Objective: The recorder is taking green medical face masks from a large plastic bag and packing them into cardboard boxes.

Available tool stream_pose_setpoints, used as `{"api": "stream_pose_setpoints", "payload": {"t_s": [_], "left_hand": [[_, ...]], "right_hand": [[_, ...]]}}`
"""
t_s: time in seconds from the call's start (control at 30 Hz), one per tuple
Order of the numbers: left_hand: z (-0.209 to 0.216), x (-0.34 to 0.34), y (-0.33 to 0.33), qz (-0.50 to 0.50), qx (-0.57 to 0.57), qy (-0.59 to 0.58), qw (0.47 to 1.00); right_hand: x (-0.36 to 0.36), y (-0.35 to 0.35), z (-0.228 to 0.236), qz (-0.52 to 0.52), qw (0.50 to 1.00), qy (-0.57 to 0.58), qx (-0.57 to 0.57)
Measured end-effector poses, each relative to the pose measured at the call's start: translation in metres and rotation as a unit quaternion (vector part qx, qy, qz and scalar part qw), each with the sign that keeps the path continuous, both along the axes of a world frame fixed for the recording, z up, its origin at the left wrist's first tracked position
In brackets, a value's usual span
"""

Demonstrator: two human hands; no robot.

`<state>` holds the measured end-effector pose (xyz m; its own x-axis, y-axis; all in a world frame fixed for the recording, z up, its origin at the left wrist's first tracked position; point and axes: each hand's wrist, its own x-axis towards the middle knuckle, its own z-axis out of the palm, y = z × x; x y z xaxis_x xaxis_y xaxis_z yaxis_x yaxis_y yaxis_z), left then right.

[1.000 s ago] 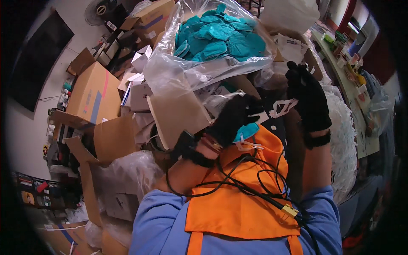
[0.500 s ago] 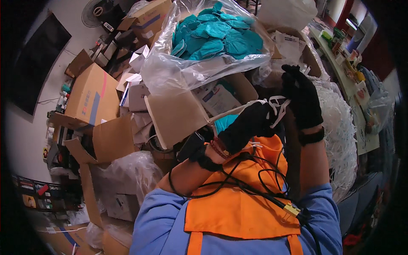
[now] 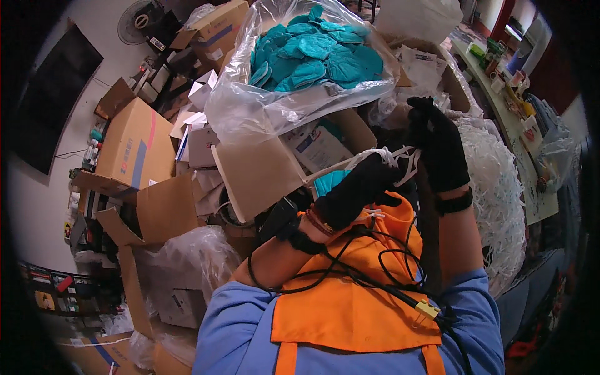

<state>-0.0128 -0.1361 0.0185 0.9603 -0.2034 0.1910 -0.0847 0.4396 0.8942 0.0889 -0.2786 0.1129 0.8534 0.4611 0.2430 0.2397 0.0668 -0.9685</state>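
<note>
Both of my hands wear black gloves and meet in front of the orange apron (image 3: 350, 312). My left hand (image 3: 361, 190) is closed on white elastic straps (image 3: 409, 164) that loop out past its fingertips. My right hand (image 3: 440, 147) is raised beside it, its fingers bent together, with the strap loops reaching its palm side. A teal padded piece (image 3: 331, 181) shows just beyond my left wrist; whether the hand holds it cannot be seen. Farther off, a heap of teal padded pieces (image 3: 325, 53) fills a box lined with clear plastic (image 3: 250, 106).
An open carton (image 3: 256, 175) holding white packets (image 3: 319, 147) stands below the lined box. To the right lies a large mass of white elastic straps (image 3: 490, 200) beside a cluttered long table (image 3: 540, 206). Cartons (image 3: 147, 140) crowd the left. A black cable (image 3: 369, 275) crosses my apron.
My right hand has shifted slightly left and the white straps between the hands have changed shape a little. My left hand keeps nearly the same place.
</note>
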Motion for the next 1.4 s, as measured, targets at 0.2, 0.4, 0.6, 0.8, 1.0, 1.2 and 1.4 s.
{"api": "stream_pose_setpoints", "payload": {"t_s": [0.2,0.4,0.6,0.8,1.0,1.2,1.4], "left_hand": [[-0.009,-0.003,-0.006,0.099,0.182,-0.038,0.977],[-0.002,-0.014,-0.009,0.188,0.479,-0.252,0.820],[-0.005,-0.020,-0.009,0.203,0.463,-0.306,0.806],[0.029,-0.022,0.017,0.070,0.537,-0.207,0.815],[0.057,-0.018,0.028,0.040,0.565,-0.273,0.777],[0.073,-0.028,0.039,0.018,0.574,-0.245,0.781],[0.082,-0.052,0.057,-0.006,0.514,-0.204,0.833]], "right_hand": [[0.004,-0.003,-0.005,-0.043,0.984,-0.153,-0.086],[0.008,-0.006,-0.006,-0.041,0.987,-0.131,-0.079],[0.015,-0.008,-0.018,-0.011,0.995,-0.083,-0.055],[0.006,-0.019,-0.003,-0.094,0.994,-0.045,0.025],[-0.041,0.001,0.040,0.170,0.944,-0.199,-0.201],[-0.047,0.011,-0.009,0.316,0.923,-0.183,-0.124],[-0.056,-0.017,-0.035,0.342,0.861,-0.188,-0.325]]}}
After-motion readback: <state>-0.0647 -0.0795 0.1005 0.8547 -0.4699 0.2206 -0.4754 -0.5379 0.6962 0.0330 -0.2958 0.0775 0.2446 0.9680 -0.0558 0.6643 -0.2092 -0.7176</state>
